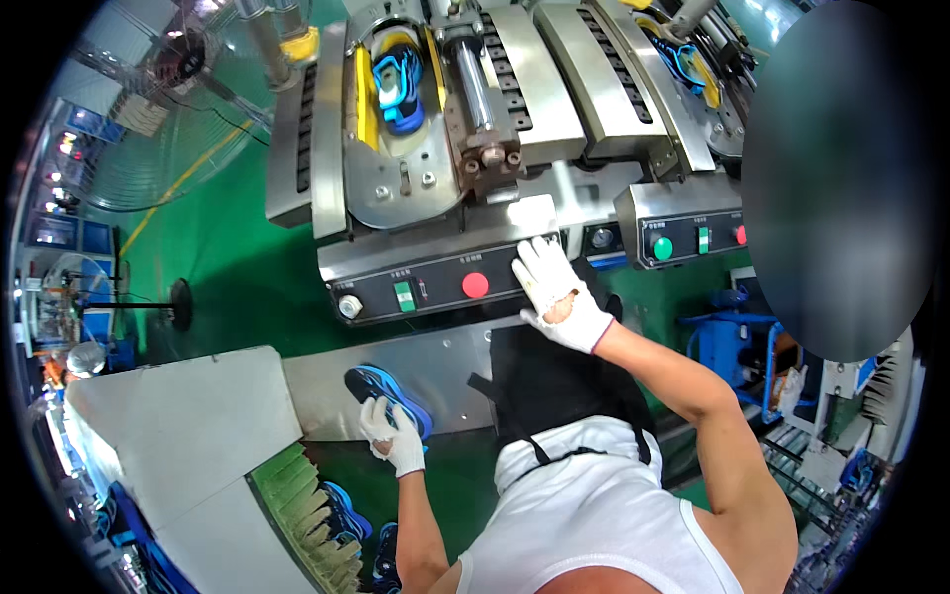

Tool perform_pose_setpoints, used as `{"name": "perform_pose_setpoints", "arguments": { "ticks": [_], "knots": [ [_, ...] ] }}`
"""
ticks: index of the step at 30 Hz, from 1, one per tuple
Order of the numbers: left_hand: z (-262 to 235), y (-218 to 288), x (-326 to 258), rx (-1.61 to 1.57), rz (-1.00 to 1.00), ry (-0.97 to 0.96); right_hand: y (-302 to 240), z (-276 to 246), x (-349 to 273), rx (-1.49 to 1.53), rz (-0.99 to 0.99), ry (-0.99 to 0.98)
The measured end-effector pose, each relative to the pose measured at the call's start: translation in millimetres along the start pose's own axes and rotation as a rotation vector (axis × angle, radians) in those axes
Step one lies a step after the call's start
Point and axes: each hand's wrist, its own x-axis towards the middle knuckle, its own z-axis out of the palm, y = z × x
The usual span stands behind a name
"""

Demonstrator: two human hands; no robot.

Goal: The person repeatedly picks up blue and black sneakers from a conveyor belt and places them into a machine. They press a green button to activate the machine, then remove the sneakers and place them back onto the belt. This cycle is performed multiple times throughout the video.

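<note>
My left hand [393, 436], in a white glove, grips the near side of a dark shoe with a blue sole edge [396, 388]. The shoe is at a metal shelf [460, 381] below the machine. My right hand [556, 297], gloved too and with a torn patch on its back, lies with fingers stretched at the right end of the control panel [435, 282]. Left of those fingers is a red button [475, 285]. Above the panel, another black and blue shoe [401, 89] sits in the machine's metal cradle [391, 183].
A second station with a green button [661, 247] stands to the right. A bristled conveyor opening [302, 515] at the lower left has more shoes [346, 510] beside it. A fan [183, 59] is at the upper left, a blue cart [737, 346] at the right.
</note>
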Motion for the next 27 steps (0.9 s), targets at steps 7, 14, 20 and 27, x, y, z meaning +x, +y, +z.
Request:
{"name": "perform_pose_setpoints", "arguments": {
  "ticks": [7,14,20,27],
  "knots": [
    [-1.4,2.9,0.1,0.034,0.045,0.048,-28.4,-7.1,-51.5,0.6,0.002,0.462],
    [1.5,8.1,-2.0,0.084,0.112,0.075,-42.6,73.3,-82.8,1.352,0.555,0.426],
    [7.9,9.7,-4.2,0.067,0.112,0.09,-33.2,89.3,-85.0,1.123,0.496,0.406],
    [4.3,14.9,-5.2,0.058,0.077,0.102,-29.1,94.7,-76.7,1.074,0.474,0.401]
  ]
}}
